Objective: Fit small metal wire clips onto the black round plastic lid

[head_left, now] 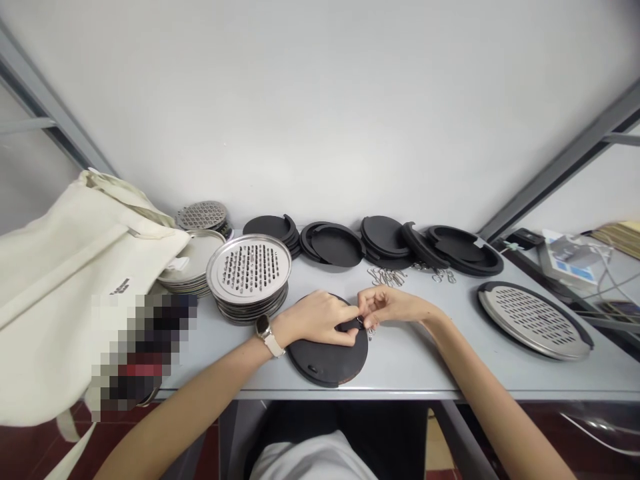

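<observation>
A round black disc lies flat near the table's front edge. My left hand rests over its upper part, with thumb and fingers closed on a small black tab at the disc's right rim. At that same rim my right hand pinches a small metal clip, partly hidden by the fingers. Behind them lies a loose pile of metal clips. To the left stands a stack of round metal grater plates.
Black discs and rings line the wall side. A metal grater in a black rim lies at the right. A cream bag covers the left end. Farther right are a white-and-blue box and cables.
</observation>
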Motion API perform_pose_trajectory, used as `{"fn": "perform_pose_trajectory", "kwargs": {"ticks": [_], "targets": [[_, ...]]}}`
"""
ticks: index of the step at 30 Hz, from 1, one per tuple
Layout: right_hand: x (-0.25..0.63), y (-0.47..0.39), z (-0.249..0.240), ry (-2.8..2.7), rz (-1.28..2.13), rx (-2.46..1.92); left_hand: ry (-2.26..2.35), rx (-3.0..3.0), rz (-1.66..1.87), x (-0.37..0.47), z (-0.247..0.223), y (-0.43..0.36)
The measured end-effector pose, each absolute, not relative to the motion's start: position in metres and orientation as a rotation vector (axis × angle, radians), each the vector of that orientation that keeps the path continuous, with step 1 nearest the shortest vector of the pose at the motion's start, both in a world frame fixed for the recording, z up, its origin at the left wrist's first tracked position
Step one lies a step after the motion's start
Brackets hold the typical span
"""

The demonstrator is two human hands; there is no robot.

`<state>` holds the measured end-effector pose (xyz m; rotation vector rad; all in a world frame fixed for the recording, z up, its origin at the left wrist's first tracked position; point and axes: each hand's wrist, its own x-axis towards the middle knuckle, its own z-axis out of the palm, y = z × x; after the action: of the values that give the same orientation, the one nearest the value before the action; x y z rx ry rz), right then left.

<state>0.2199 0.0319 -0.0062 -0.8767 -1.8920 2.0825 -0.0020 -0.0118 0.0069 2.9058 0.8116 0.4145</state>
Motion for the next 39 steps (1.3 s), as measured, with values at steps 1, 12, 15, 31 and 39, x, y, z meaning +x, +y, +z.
{"fn": "perform_pose_trajectory", "kwargs": {"ticks": [1,12,15,31,39], "targets": [[0.2195,0.0319,-0.0064,-1.89,2.086,-0.872,0.816,2.906,0.42,-0.0021,0.0066,-0.0118],[0.217,0.0305,-0.0091,-1.87,2.119,-0.848,0.834,2.863,0.465,-0.0021,0.0038,-0.0109],[0.2163,0.03,-0.0088,-1.873,2.116,-0.847,0.84,2.861,0.462,-0.0019,0.003,-0.0108],[0.2148,0.0294,-0.0057,-1.877,2.132,-0.837,0.832,2.907,0.421,-0.0013,0.0046,-0.0105],[0.2157,0.0298,-0.0074,-1.872,2.107,-0.854,0.853,2.91,0.406,-0.0013,0.007,-0.0113]]}}
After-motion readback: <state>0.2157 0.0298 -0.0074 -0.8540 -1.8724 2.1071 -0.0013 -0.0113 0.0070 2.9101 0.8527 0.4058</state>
